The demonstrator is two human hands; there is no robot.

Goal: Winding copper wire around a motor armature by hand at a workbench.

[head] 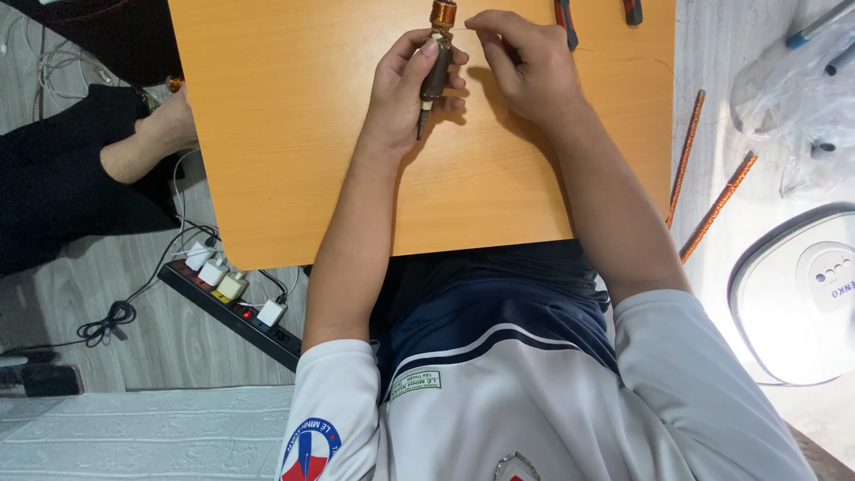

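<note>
A small, rigid motor rotor is being clenched mid-shaft by the left hand; fine, fragile copper wire is being pinched by the right hand.

Surface: orange wood-grain laminate, uniform. Coil on the rotor: copper-orange windings; shaft below it dark brown-black with a grey metal tip. Two rods off to the side: copper-orange, spiral-wound texture. Plier handles at the top edge: dark blue-black with red. Shirt: white, navy collar band with a thin white stripe, red-and-blue round emblem on the sleeve. Power strip: black, red lit switch, white and pale-yellow plugs. Floor: grey wood-plank pattern. Appliance at right: white, dark rim. Plastic bag: clear.
</note>
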